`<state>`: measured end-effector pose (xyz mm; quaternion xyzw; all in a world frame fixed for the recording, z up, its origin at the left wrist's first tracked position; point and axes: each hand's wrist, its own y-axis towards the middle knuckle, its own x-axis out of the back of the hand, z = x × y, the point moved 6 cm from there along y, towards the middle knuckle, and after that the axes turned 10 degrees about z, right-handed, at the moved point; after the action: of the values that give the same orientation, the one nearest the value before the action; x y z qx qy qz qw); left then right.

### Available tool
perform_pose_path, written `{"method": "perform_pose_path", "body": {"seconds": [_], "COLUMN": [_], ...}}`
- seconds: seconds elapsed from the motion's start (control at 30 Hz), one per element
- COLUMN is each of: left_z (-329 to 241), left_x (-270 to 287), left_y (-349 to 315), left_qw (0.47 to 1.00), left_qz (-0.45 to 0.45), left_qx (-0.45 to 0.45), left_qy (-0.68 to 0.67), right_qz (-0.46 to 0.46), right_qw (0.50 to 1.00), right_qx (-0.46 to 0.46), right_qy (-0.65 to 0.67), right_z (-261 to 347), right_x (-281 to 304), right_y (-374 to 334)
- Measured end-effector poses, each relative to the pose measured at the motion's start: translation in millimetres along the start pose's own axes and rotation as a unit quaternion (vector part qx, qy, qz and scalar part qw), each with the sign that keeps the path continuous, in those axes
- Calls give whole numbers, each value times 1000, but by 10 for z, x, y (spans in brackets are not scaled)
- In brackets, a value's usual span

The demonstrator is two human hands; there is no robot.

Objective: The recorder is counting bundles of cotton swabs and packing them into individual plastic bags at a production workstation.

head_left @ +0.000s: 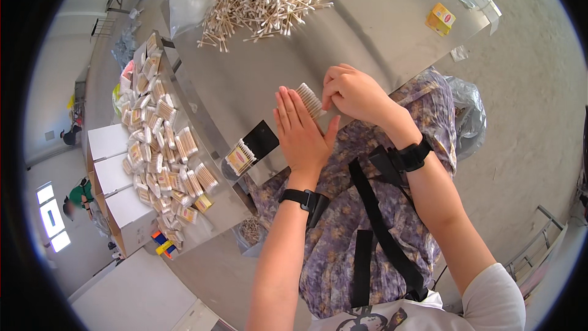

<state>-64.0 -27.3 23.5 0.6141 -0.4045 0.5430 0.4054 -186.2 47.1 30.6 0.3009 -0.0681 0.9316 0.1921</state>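
A neat row of cotton swabs (310, 100) lies on the metal table between my two hands. My left hand (300, 133) rests flat, fingers stretched out and thumb apart, its edge against the left side of the row. At the row's right side is my right hand (354, 93), its fingers curled in; whatever they may hold is hidden. To the left of my left hand, a small clear pack of cotton swabs (240, 157) with a yellow label sits at the end of a black plate (261, 141).
A large heap of loose cotton swabs (263, 0) covers the far table beside a clear plastic bag (190, 0). On the left, many filled swab packs (165, 147) pile up by white boxes (122, 171). A yellow card pack (440, 19) lies far right.
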Motion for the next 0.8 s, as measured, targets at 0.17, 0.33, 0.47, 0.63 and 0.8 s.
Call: {"method": "perform_pose_path", "body": {"seconds": [0.17,0.33,0.47,0.63,0.8], "left_z": [7,11,9,17,17], "left_x": [-2,-4,-20,-12,-16], "left_y": [-8,-7,-5,-6,-7], "left_qw": [1000,1000,1000,1000,1000], "left_qz": [-6,-3,0,0,1], "left_qx": [0,1,2,3,4], "left_qy": [-19,-17,-15,-9,-18], "right_qz": [12,-20,-20,-19,-60], "right_qw": [1000,1000,1000,1000,998], "right_qx": [2,-9,-7,6,3], "right_qy": [-14,9,-1,-23,-2], "right_z": [8,-11,7,34,21], "right_x": [-7,36,38,20,34], "right_y": [5,15,5,9,17]}}
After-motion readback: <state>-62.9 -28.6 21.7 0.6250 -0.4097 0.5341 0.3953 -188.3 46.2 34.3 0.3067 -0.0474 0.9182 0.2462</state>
